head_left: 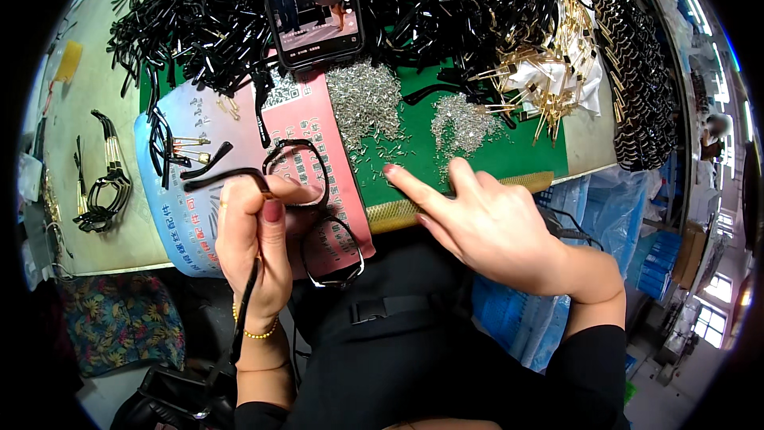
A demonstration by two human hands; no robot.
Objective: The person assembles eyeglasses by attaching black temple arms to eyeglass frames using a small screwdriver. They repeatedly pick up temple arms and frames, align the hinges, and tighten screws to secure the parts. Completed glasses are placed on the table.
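Note:
My left hand (pixel 259 247) is closed around a black eyeglass frame (pixel 294 143), pinched between thumb and fingers. Both rims hang to the right of that hand; one black temple points left and the other runs down past my wrist. My right hand (pixel 501 231) reaches over the green mat (pixel 517 155) with its index finger stretched out and apart from the thumb. That fingertip rests among loose silvery screws at the lower edge of a large screw pile (pixel 366 103). A smaller pile of tiny metal parts (pixel 465 123) lies beyond the right hand.
A phone (pixel 314 8) stands at the back, against heaps of black temples (pixel 191 20). Gold-tipped temples (pixel 549 72) lie at the back right. Under my left hand is a printed blue-and-pink sheet (pixel 179 179). Assembled glasses (pixel 103 191) sit at the far left.

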